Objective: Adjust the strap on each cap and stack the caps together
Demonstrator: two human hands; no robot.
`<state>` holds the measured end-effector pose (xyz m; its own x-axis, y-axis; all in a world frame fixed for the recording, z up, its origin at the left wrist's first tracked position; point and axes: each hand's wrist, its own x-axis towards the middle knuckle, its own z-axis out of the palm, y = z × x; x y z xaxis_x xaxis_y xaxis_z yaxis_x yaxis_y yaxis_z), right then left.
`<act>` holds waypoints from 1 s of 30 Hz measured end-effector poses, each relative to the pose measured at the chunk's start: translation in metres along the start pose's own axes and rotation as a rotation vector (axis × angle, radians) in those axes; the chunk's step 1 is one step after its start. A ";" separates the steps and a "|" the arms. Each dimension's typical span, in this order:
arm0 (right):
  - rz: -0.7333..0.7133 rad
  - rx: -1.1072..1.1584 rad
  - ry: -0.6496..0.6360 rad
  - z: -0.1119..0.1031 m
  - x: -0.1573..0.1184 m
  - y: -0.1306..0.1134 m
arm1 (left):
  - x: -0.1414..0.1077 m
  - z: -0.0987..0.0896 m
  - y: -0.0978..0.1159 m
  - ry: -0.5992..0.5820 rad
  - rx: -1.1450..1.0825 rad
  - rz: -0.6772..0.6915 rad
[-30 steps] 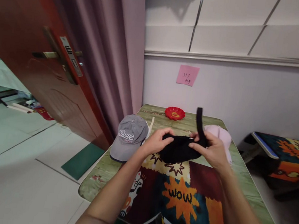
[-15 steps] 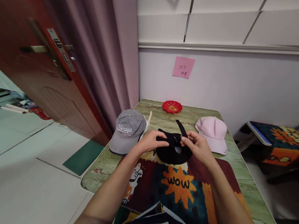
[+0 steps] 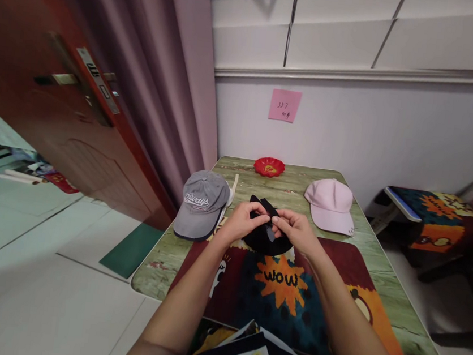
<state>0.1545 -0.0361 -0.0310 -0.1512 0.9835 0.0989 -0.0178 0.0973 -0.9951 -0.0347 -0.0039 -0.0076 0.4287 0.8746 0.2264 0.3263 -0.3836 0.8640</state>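
A black cap (image 3: pixel 262 244) lies on the printed mat, its rear opening and loose black strap (image 3: pixel 268 205) facing me. My left hand (image 3: pixel 245 222) pinches the cap at the left of the opening, thumb and forefinger pressed together. Close beside it, my right hand (image 3: pixel 297 228) grips the strap with its fingertips, and the two hands nearly touch. The fingers partly cover the strap's end. A grey cap (image 3: pixel 203 199) with white lettering stands to the left, and a pink cap (image 3: pixel 331 204) to the right.
The caps are on a green wood-patterned table (image 3: pixel 152 273) with a colourful mat (image 3: pixel 278 296). A red scalloped dish (image 3: pixel 269 167) sits at the far edge near the wall. An open brown door (image 3: pixel 105 168) and a purple curtain (image 3: pixel 187 81) are on the left.
The strap end that stuck up has been brought down and across the cap's opening. My right hand has moved left, closer to my left hand. The view has shifted slightly.
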 end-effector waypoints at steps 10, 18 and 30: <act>-0.017 -0.069 0.062 0.007 -0.021 0.010 | -0.030 0.019 0.014 0.040 0.022 0.079; -0.072 -0.116 0.096 0.001 -0.027 -0.010 | -0.031 0.027 0.042 0.119 0.417 0.153; -0.054 -0.049 0.149 0.013 -0.021 -0.004 | -0.040 0.028 0.024 0.195 0.487 0.217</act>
<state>0.1452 -0.0587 -0.0294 -0.0026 0.9880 0.1542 0.0267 0.1542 -0.9877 -0.0209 -0.0566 -0.0087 0.3808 0.7816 0.4941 0.6191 -0.6124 0.4916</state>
